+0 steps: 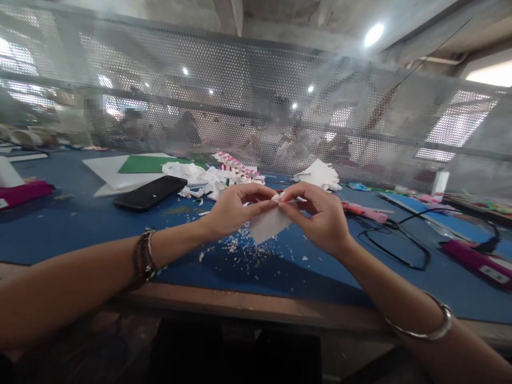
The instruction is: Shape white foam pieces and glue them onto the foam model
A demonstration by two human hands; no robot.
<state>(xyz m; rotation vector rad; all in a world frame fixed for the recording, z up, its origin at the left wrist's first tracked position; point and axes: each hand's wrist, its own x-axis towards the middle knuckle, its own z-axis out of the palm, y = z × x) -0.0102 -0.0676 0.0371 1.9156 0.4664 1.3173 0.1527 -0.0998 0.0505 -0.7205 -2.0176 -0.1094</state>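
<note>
Between my two hands a thin white sheet, paper-like [269,224], hangs above the blue table. Thumb and fingers of my left hand [240,209] pinch its top edge, where it looks gathered or crumpled. My right hand [320,213] pinches the same top edge from the other side, fingertips almost touching those of the left. Small white scraps [250,253] lie scattered on the table below. Behind the hands are crumpled white paper pieces [192,175], a row of pink-and-white pieces on red stems [238,166] and a stack of white sheets [319,174].
A black phone [151,193] lies left, before a green sheet [154,164] and white sheets. To the right are a pink-handled tool [370,212], a looped black cable [416,261] and a purple power strip [476,262]. A perforated metal screen [240,101] stands along the back.
</note>
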